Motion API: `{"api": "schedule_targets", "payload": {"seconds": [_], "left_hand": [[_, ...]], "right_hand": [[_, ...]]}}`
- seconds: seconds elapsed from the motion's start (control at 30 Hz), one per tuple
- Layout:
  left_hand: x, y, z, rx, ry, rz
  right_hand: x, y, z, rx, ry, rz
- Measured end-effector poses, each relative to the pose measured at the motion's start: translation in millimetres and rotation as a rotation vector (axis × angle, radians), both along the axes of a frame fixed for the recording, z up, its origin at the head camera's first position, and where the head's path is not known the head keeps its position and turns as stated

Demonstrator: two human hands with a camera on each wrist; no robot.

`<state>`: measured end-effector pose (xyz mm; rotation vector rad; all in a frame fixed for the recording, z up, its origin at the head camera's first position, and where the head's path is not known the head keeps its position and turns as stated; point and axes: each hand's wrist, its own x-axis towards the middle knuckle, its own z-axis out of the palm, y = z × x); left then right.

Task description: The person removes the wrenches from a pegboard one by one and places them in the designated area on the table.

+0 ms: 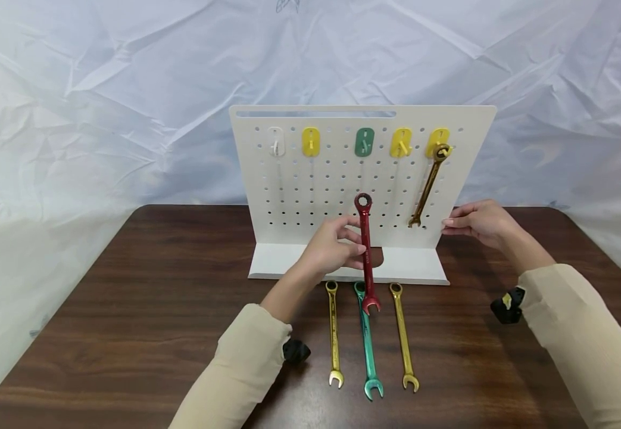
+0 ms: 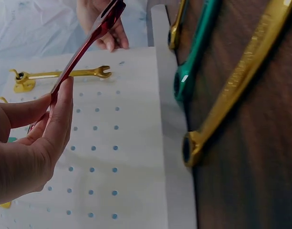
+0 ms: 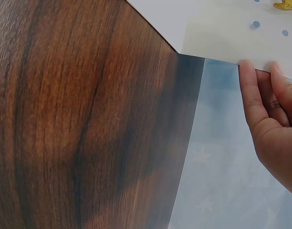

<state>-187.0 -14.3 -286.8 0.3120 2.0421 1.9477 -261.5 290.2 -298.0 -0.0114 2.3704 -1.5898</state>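
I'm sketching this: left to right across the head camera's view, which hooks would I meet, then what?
White hook, yellow hook, green hook, second yellow hook, third yellow hook bearing a gold wrench, right hand at the edge of the board.

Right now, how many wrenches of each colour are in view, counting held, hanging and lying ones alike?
Gold wrenches: 3
Green wrench: 1
Red wrench: 1
Total: 5

I see bright, even light on the sheet [image 1: 310, 65] behind the board [image 1: 337, 185], a pale sheen on the table [image 1: 128, 345] before it, soft shadow beside it (my left-wrist view is dimmer).
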Motion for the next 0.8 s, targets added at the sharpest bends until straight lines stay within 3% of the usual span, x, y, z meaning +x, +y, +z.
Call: {"api": "schedule_targets", "payload": {"seconds": [0.33,0.8], "left_hand": [[3.4,-10.1,-15.9,-0.008,0.003,0.013],[8.6,-23.7,-27.6,-0.033,-0.024,0.035]], "right_hand": [[0.9,0.2,1.2,-0.013,0.004,0.003],[0.8,0.3,-0.4,0.004,0.013,0.003]]}}
